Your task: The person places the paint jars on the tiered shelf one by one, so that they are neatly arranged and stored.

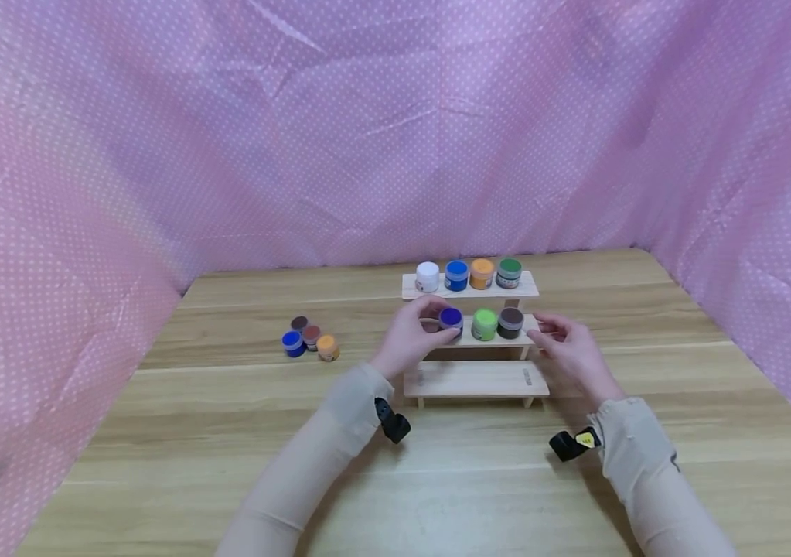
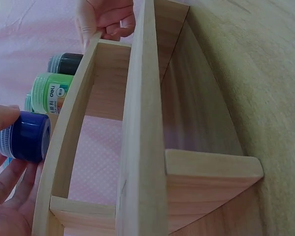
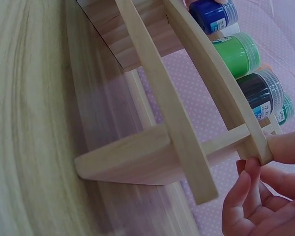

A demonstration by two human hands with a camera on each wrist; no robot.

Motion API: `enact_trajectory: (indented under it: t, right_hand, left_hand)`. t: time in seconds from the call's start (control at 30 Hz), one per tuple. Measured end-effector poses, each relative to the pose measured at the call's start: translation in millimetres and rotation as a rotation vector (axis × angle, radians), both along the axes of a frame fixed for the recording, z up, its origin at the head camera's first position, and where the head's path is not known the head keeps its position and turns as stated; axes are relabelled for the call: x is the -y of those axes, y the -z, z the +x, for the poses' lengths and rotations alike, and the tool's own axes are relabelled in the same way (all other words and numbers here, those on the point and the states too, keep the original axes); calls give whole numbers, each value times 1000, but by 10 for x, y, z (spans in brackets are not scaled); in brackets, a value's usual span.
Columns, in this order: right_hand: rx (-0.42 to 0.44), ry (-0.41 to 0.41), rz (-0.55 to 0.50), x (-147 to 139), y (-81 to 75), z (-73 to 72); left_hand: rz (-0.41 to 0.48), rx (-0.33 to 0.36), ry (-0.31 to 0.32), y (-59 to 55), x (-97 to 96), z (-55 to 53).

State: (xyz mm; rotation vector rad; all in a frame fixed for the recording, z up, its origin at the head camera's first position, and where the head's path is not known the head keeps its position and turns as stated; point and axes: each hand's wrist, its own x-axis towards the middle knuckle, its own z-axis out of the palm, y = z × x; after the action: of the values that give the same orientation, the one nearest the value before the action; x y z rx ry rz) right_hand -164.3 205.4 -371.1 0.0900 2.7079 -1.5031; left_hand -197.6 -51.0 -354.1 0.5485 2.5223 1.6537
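A stepped wooden rack [image 1: 475, 379] stands on the table, its middle tier bearing small paint jars. My left hand [image 1: 410, 333] holds a dark blue paint jar [image 2: 28, 136] between thumb and fingers, at the left end of that tier. To its right sit a light green paint jar [image 1: 484, 325] and a black-brown paint jar [image 1: 510, 323]. At the tier's right end my right hand [image 1: 569, 348] pinches the board, thumb above and fingertips below, as the right wrist view shows. The tier's left end is partly hidden by the left hand.
On the top tier stand a white jar [image 1: 427, 277], a blue jar [image 1: 457, 275], an orange jar [image 1: 482, 274] and a dark green jar [image 1: 509, 274]. Several more jars, one orange [image 1: 328, 348], cluster left of the rack. Pink dotted cloth [image 1: 395, 155] hangs around the table.
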Motion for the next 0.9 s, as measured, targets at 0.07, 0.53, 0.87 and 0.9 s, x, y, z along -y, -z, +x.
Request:
enact_trajectory:
  t: [0.07, 0.53, 0.87, 0.9]
  right_hand:
    - [-11, -4, 7, -4, -4, -5]
    - [-3, 1, 38, -1, 10, 5]
    - [11, 3, 24, -3, 4, 15]
    - [12, 5, 28, -5, 3, 12]
  left_hand:
    - [-13, -6, 0, 2, -14, -19]
    - [-86, -60, 23, 71, -27, -59]
    - [-77, -40, 41, 65, -32, -63]
    - [-76, -38, 40, 62, -32, -64]
